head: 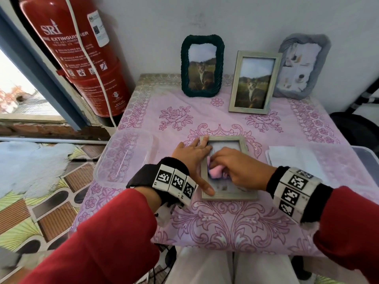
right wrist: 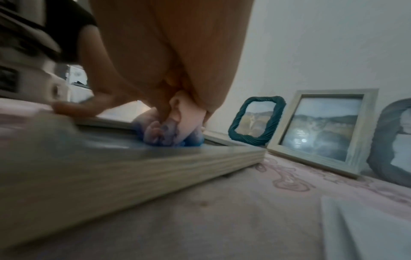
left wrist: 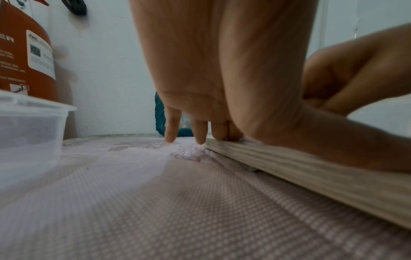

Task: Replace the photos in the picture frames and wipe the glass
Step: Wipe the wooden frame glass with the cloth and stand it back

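On the glass at the bench's centre, the right hand [head: 235, 171] bunches a pink cloth [head: 214, 172] in curled fingers, pressing it down, apparently to wipe. The left hand [head: 193, 155], fingers straight and spread, presses on the left rail of the pale wooden frame [head: 229, 196], likely to stop it sliding on the pink tablecloth [head: 225, 222]. This frame lies flat, glass up, so rubbing meets firm support. At twelve o'clock three more frames lean upright against the wall: a dark green frame [head: 202, 65], a pale upright frame [head: 254, 82] and a grey fabric frame [head: 301, 65]. A clear plastic tub [head: 123, 158] sits at nine o'clock, within reach.
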`<state>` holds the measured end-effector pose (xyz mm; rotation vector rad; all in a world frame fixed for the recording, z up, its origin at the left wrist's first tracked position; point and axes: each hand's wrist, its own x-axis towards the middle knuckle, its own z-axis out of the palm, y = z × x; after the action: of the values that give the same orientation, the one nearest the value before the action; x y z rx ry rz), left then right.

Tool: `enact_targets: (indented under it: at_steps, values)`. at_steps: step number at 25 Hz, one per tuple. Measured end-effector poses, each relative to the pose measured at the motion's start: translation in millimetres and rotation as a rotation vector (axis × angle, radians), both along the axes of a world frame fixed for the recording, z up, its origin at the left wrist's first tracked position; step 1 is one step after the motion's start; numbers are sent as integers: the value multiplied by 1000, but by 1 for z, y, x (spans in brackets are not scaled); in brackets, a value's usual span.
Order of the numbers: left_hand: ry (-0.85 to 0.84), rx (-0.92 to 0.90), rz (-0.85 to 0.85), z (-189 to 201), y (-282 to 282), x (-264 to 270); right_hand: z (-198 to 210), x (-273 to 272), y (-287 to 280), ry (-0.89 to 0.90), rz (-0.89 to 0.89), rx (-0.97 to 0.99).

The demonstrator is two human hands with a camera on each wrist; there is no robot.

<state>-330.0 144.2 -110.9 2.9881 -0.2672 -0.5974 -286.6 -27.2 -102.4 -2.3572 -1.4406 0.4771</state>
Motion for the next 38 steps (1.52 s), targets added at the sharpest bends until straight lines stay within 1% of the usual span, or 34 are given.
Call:
enact_targets:
  at_steps: [2,4,6,8,9,11,14,16,18,21,24,26,28,30,34,36,38]
  values:
    - [10,3,3,1,-1,-1,0,-15,-14,-32,69,-34]
    - [19,11,-1,4,-1,0,2,-22,-32,-65,89,-74]
    - [29,16,-5,5,-2,1,5,-18,-46,-164,81,-142]
    - [30,16,-4,6,-2,0,6,-8,-48,-267,50,-216]
    - [30,13,-2,7,-2,0,6,-2,-44,-288,29,-234]
    - [32,5,-1,7,-3,0,4,9,-33,-268,-8,-206]
    - [23,-10,11,7,-3,0,1,26,-16,-136,-93,-78]
    - [7,-16,10,6,-3,1,-1,29,-8,-83,-128,-58]
    - [-1,-19,9,5,-4,2,-1,23,-5,-54,-114,-53]
    - [10,6,19,5,-3,2,-4,-3,-5,3,-31,-49]
    - [21,14,10,5,-3,0,-6,-19,-24,-18,47,-43]
    - [28,12,9,6,-2,1,0,-13,-41,-23,51,-67]
    - [31,-2,14,4,-1,1,5,0,-49,-67,33,-129]
    - [23,-15,12,4,-1,0,6,13,-42,-102,8,-141]
    - [19,-24,6,3,-2,2,3,32,-14,-146,-53,-83]
    - [4,-36,4,3,-3,2,2,31,-4,-160,-36,-77]
    - [-8,-26,3,3,-3,3,-2,18,1,-150,3,-69]
